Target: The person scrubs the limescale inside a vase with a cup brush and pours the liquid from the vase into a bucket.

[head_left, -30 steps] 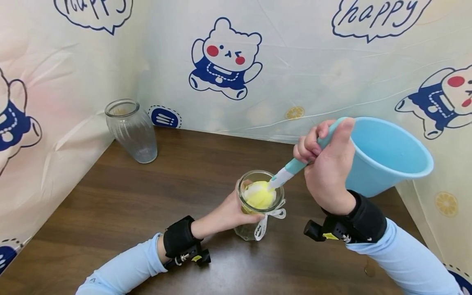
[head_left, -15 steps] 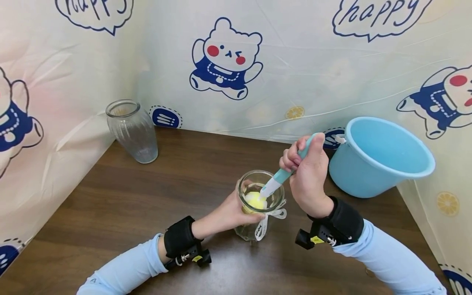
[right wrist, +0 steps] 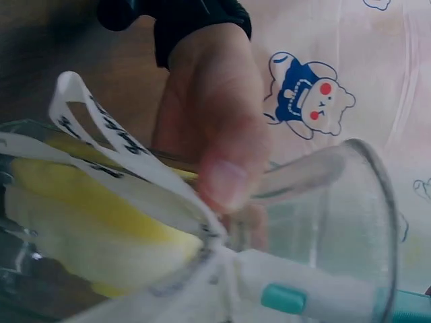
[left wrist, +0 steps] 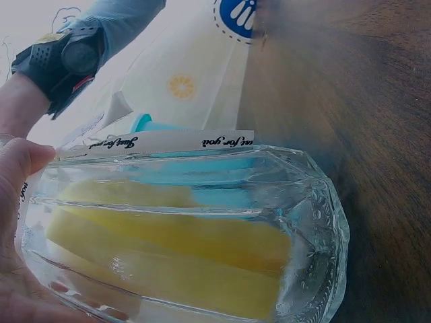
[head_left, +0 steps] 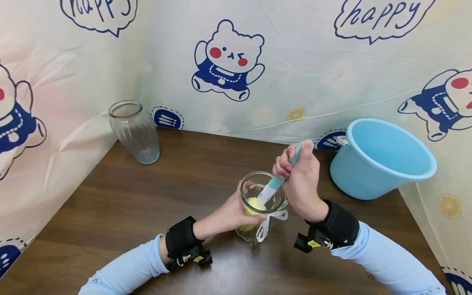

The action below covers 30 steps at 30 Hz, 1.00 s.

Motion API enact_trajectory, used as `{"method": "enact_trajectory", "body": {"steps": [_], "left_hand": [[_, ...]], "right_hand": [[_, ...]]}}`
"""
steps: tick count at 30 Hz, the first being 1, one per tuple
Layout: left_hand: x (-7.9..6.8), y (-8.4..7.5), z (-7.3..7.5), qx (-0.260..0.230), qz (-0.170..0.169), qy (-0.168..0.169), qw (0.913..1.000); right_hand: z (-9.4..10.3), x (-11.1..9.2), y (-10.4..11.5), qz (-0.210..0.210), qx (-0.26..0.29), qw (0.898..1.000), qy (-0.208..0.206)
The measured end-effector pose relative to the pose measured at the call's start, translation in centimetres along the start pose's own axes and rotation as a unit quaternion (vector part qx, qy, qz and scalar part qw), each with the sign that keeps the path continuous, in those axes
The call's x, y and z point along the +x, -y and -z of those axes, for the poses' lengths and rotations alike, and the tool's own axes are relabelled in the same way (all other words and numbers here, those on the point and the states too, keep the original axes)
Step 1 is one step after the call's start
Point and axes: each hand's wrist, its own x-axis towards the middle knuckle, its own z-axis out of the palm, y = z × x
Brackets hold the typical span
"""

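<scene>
A clear glass jar (left wrist: 316,222) with a white ribbon bow (head_left: 263,229) is over the front middle of a brown table (head_left: 184,172), a brush's yellow sponge head (head_left: 255,203) inside; whether its base touches the tabletop is hard to tell. A ribbed glass vase (head_left: 136,137) stands back left, a blue bucket (head_left: 363,174) back right. The left hand (head_left: 230,213) curves around the jar's side, thumb across its front. The right hand (head_left: 303,180) clasps the brush's turquoise handle (head_left: 277,181), thumb at its top end, wrist raised above the table. Light-blue-sleeved forearms angle in from both lower corners.
</scene>
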Motion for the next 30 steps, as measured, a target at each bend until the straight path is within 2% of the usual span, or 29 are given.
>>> {"method": "enact_trajectory", "body": {"steps": [4, 11, 18, 24, 30], "left_hand": [[0.0, -0.1, 0.0, 0.003, 0.006, 0.003, 1.0000], [-0.1, -0.3, 0.1, 0.003, 0.002, 0.003, 1.0000], [-0.2, -0.3, 0.2, 0.011, 0.010, 0.001, 0.9999], [-0.2, -0.3, 0.2, 0.013, 0.013, 0.004, 0.9998], [-0.1, -0.3, 0.3, 0.001, 0.000, 0.008, 1.0000]], "right_hand": [[-0.4, 0.4, 1.5, 0.019, 0.017, 0.999, 0.021], [-1.3, 1.1, 4.1, 0.061, 0.028, 0.994, 0.085], [-1.8, 1.4, 5.7, 0.078, 0.057, 0.990, 0.099], [-2.0, 1.4, 6.1, 0.102, 0.071, 0.988, 0.090], [-2.2, 0.7, 5.2, 0.134, 0.054, 0.984, 0.106]]}}
